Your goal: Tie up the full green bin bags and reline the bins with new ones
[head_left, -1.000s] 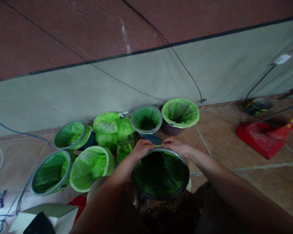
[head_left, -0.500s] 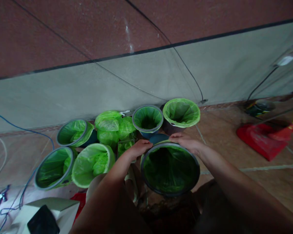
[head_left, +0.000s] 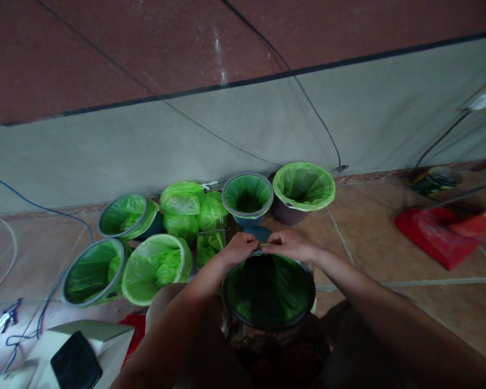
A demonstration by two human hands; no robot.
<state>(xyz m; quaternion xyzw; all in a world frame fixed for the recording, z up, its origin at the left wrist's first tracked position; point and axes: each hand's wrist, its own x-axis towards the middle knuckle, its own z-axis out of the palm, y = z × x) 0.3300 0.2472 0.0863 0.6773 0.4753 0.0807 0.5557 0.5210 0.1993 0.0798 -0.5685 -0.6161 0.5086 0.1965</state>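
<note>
A dark round bin (head_left: 267, 319) lined with a green plastic bag sits right in front of me, close to my body. My left hand (head_left: 238, 248) and my right hand (head_left: 289, 244) meet at the far edge of its rim. Both have their fingers pinched closed on the bag's edge there, fingertips nearly touching. Beyond my hands lies a small blue round object (head_left: 258, 233) on the floor.
Several more bins with green liners (head_left: 247, 195) stand along the grey wall, with tied green bags (head_left: 186, 208) among them. A red dustpan (head_left: 441, 235) lies at right. Cables (head_left: 44, 302) trail over the tiled floor at left. A white box (head_left: 76, 351) sits near left.
The bin shifted right and then back toward the centre. My hands, spread apart along the far rim half a second ago, have come together and pinched at one spot.
</note>
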